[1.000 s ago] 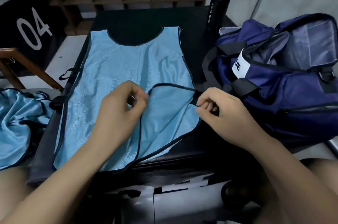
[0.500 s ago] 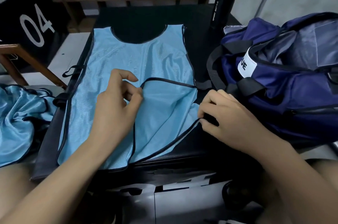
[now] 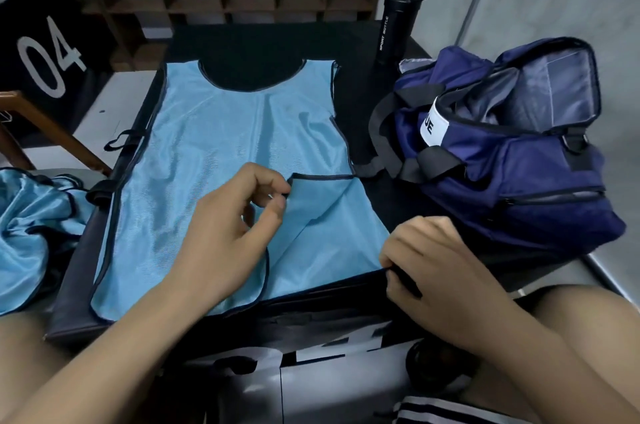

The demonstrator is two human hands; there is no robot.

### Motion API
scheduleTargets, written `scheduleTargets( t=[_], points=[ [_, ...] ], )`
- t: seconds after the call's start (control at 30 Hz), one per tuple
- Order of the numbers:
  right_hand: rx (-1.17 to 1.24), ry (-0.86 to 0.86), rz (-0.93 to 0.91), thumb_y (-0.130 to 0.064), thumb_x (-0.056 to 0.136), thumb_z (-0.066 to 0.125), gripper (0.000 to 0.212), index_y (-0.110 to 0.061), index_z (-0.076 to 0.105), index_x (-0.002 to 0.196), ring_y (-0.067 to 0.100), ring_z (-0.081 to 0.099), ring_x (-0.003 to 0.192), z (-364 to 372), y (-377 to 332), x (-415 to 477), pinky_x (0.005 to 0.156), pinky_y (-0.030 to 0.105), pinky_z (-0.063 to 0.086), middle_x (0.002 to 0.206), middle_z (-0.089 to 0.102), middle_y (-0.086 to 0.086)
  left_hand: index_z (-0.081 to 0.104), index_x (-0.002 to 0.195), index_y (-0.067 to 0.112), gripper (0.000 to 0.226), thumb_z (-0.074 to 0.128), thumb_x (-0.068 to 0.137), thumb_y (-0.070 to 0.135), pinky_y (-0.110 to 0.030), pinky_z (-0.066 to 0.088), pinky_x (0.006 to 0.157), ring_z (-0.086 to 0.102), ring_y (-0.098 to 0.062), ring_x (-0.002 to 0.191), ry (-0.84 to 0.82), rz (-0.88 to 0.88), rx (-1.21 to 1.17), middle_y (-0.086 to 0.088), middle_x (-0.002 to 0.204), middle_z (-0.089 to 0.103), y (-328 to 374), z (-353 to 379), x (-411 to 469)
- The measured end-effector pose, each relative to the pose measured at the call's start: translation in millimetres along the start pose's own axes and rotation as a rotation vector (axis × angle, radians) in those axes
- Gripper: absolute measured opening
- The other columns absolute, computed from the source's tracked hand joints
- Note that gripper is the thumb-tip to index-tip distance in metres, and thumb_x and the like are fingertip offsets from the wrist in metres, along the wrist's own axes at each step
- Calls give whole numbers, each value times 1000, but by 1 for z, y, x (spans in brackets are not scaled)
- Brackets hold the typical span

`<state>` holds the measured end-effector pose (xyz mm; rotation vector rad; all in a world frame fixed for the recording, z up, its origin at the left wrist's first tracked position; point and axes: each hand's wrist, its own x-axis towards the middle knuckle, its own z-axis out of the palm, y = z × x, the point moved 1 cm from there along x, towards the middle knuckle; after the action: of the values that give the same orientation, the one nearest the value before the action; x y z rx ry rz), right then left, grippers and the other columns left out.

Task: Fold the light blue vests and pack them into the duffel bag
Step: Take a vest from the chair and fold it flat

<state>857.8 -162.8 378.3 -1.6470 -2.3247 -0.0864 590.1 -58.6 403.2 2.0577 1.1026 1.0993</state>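
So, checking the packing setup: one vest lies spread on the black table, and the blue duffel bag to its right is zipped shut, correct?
No: the head view shows the duffel bag open at the top. The vest does lie spread on the black table, bag to its right.

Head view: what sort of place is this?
Likely a sports locker or kit room: wooden cubby shelves along the back, a black panel numbered 04, and a sport bottle beside an open duffel bag, with a light blue vest laid out flat.
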Motion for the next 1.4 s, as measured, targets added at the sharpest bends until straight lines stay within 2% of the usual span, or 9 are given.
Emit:
scheduleTargets(
  t=[0.17, 0.4, 0.6, 0.77, 0.9, 0.97, 1.07, 1.2, 1.4],
  points=[
    [-27, -30, 32, -21, 89, 58, 5, -23, 54, 90, 21, 48, 86, 2, -1, -7, 86, 41, 41, 91, 47, -8, 68, 109, 26, 17, 70, 101, 11, -8, 41, 75, 66, -1, 90, -192, 142, 40, 17, 98, 69, 16, 19, -5],
    [75, -3, 131, -30, 103, 52, 6, -30, 57, 99, 11, 50, 90, 2, -3, -5, 84, 35, 39, 94, 50, -17, 60, 135, 29, 31, 67, 105, 24, -6, 41, 85, 67, -2, 112, -560, 156, -47, 18, 115, 72, 24, 36, -21],
    [220, 83, 294, -41, 103, 54, 9, -34, 53, 110, 7, 51, 88, -2, -11, -2, 81, 29, 37, 84, 60, -18, 69, 120, 34, 23, 72, 101, 22, -16, 49, 85, 71, -4, 107, -293, 63, 40, 19, 106, 76, -2, -14, -22],
    [140, 164, 320, -35, 97, 70, 25, -31, 54, 116, 8, 54, 75, -1, -13, 15, 71, 34, 47, 77, 56, -15, 72, 114, 31, 25, 75, 96, 13, -18, 47, 87, 65, -1, 104, -61, -39, 360, 19, 108, 69, -49, -68, -23],
    [137, 113, 478, -47, 100, 64, 33, -30, 49, 123, 11, 56, 84, -2, -7, 29, 69, 37, 50, 101, 54, -15, 65, 126, 24, 41, 78, 89, 12, -42, 45, 93, 56, -31, 112, 85, -258, 626, 2, 114, 49, -91, -114, -30],
    [111, 42, 527, -51, 99, 63, 36, -29, 46, 121, 15, 60, 84, 1, -3, 34, 71, 39, 52, 105, 54, -13, 58, 128, 21, 47, 82, 89, 23, -45, 45, 90, 57, -33, 107, 86, -402, 622, -4, 113, 51, -102, -126, -35],
    [175, -21, 563, -41, 99, 66, 29, -33, 43, 114, 13, 62, 79, 3, -1, 38, 72, 42, 56, 91, 59, -12, 54, 113, 20, 40, 81, 90, 36, -43, 47, 78, 62, -27, 92, 45, -545, 578, -1, 99, 62, -105, -131, -40],
    [258, -71, 581, -23, 96, 66, 30, -33, 45, 114, 13, 63, 68, 0, 1, 41, 66, 44, 58, 73, 65, -9, 57, 109, 22, 31, 81, 91, 27, -40, 46, 76, 62, -17, 84, 33, -576, 521, 8, 91, 65, -99, -134, -39],
    [173, -57, 599, -27, 92, 66, 35, -36, 38, 112, 16, 62, 65, -8, 3, 33, 62, 40, 56, 71, 64, -4, 55, 98, 32, 31, 83, 87, 23, -36, 47, 65, 65, -17, 76, 2, -619, 509, 3, 83, 71, -93, -143, -45]
  ],
)
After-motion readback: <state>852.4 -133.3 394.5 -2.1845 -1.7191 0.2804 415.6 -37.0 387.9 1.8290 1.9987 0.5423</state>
